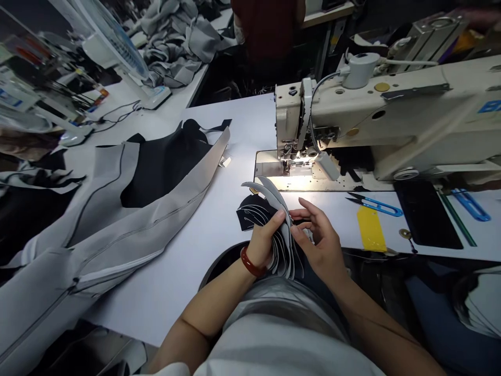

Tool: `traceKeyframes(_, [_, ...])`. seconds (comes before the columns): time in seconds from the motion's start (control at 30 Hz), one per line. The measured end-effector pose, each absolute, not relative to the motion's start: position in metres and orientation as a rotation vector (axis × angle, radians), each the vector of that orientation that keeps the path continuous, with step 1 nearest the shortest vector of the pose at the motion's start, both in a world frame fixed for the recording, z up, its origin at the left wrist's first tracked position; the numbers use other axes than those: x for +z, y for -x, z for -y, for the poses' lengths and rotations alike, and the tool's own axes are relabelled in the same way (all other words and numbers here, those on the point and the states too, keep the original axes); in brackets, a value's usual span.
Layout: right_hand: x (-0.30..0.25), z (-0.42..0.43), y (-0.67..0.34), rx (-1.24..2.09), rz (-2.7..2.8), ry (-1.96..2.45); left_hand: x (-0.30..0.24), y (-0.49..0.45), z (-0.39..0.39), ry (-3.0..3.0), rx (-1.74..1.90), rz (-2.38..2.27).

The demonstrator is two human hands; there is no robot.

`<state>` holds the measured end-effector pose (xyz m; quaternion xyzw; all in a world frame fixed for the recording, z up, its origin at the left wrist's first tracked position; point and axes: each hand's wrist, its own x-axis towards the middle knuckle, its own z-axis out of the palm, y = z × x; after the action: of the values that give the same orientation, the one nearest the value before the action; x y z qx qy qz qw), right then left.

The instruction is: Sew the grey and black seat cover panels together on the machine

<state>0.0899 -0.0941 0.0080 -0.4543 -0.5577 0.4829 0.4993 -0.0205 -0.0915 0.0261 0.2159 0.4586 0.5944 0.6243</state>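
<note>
My left hand (264, 243) is closed round a bundle of curved fabric pieces (278, 201), grey on one face, its thumb pressed on top. Several layers fan out below that hand, and dark pieces (247, 222) stick out to its left. Beside the bundle's right edge is my right hand (321, 245), fingers apart and curved, with thumb and fingertips at the fabric edge. Just beyond the hands stands a sewing machine (329, 112), its lamp lighting the needle area. A larger grey and black sewn fabric piece (156, 214) lies on the left of the white table (230, 209).
Blue thread snips (378, 205), a yellow piece (371, 230), a dark flat phone-like slab (427, 215), a green stick (456, 219) and another blue tool (470, 204) lie at right. A fan (113, 42) and heaped grey fabric (172, 47) stand behind; a person (268, 31) is across.
</note>
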Motion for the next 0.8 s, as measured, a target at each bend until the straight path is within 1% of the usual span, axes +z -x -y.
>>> traceKeyframes(0.2, [0.013,0.092,-0.093,1.150,1.311,1.141,0.024,0.017,0.097,-0.544,1.365,-1.015])
traceKeyframes(0.3, [0.014,0.089,-0.097,1.059,1.330,1.188,0.024,0.016,0.097,-0.508,1.364,-0.993])
traceKeyframes(0.4, [0.017,0.086,-0.103,0.928,1.511,1.163,0.025,0.015,0.094,-0.442,1.323,-0.987])
traceKeyframes(0.5, [0.021,0.086,-0.108,0.877,1.695,1.094,0.029,0.014,0.089,-0.392,1.274,-0.966])
traceKeyframes(0.8, [0.021,0.095,-0.112,0.747,1.849,1.227,0.032,0.005,0.082,-0.411,1.213,-0.930])
